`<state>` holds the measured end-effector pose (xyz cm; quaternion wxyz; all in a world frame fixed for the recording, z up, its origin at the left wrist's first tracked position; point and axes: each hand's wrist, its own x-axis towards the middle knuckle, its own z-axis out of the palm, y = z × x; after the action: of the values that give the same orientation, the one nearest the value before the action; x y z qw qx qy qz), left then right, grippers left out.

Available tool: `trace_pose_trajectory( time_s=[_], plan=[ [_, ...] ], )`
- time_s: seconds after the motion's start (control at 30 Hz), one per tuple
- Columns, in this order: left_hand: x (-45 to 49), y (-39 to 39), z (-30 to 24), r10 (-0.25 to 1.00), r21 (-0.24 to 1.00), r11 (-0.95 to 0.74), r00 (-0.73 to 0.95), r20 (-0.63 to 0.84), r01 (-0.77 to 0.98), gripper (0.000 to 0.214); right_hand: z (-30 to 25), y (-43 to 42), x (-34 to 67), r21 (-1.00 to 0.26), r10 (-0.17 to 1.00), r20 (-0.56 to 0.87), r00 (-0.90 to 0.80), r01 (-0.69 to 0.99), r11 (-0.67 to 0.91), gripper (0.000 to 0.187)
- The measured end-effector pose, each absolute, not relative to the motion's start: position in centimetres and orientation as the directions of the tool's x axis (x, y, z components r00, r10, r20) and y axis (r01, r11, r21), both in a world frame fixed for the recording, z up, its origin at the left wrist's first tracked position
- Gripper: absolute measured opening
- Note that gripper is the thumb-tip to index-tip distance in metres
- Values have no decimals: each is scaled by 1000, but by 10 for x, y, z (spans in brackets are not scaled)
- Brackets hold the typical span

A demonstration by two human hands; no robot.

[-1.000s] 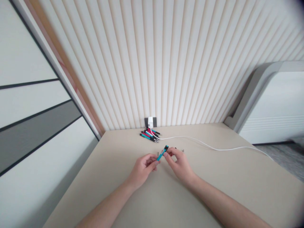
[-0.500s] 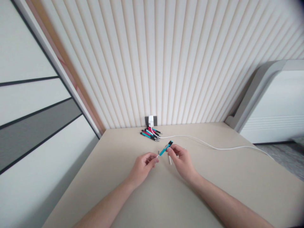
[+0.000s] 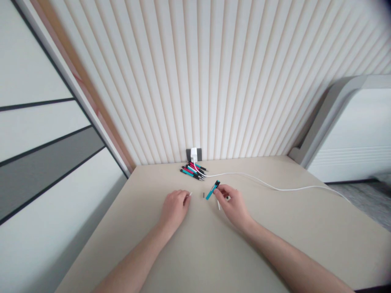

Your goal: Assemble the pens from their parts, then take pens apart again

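My right hand pinches a blue pen barrel with a black clip end, tilted with its lower end to the left. At the fingertips of my left hand a small white piece sticks out; most of it is hidden in the closed fingers. Between the hands a small grey cylindrical piece lies on the table. A thin white stick shows beside my right hand's thumb, its upper part covered by that hand.
Several blue, red, white and black pens lie in a heap near the wall. A white charger sits in a black socket, its white cable running right across the beige table. Left stands a white panelled cabinet.
My left hand has drawn away to the left from the blue barrel, taking the white piece with it. The grey piece is now in full view. My right hand has barely moved.
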<state>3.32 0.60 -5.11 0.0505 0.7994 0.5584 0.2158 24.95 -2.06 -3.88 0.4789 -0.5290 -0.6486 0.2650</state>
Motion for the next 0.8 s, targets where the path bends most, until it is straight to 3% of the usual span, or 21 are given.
trace_pose_trajectory(
  time_s=[0.17,0.37,0.63,0.8],
  plan=[
    [34,6,-50,911,350,-376,273,309,858,18,-42,-19,250,-831,952,305,-35,478,284,23],
    [33,4,-47,918,180,-320,257,300,930,19,-47,-18,247,-831,971,217,-97,504,236,25],
    [32,2,-44,935,45,-241,220,279,969,20,-52,-12,249,-970,991,55,-124,228,82,33],
    [29,2,-40,946,6,-209,200,254,978,21,-61,-11,247,-967,991,27,-130,249,59,34]
  ],
)
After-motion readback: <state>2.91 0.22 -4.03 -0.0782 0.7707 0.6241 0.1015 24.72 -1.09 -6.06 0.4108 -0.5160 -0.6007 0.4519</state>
